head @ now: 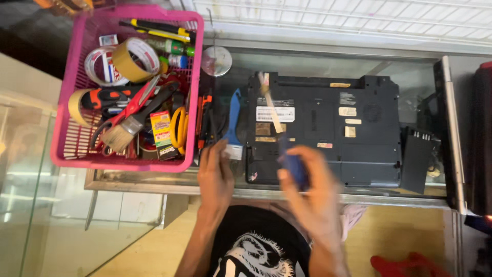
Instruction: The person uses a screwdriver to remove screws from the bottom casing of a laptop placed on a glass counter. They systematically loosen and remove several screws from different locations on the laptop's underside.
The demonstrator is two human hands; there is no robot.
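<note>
Head view: one dark laptop [328,128] lies bottom-up on the glass table [154,177], bearing several labels: one white rectangle near its left side, smaller pale and yellowish squares and strips across the middle and top edge. One separate black battery pack [416,159] lies just beside its right edge. The right hand [307,195] is motion-blurred, its grip clenched round the blue handle of one screwdriver [287,149], whose pale shaft slants up over the laptop's left part. The left hand [215,177] rests at the table's near edge, fingertips touching the white end of one blue brush-like tool [234,120]; whether that grip has closed on it I cannot tell. One pink basket [77,154] at the left holds three tape rolls, one paintbrush [125,128], red-handled scissors [130,105], and a small yellow-green box [161,128].
</note>
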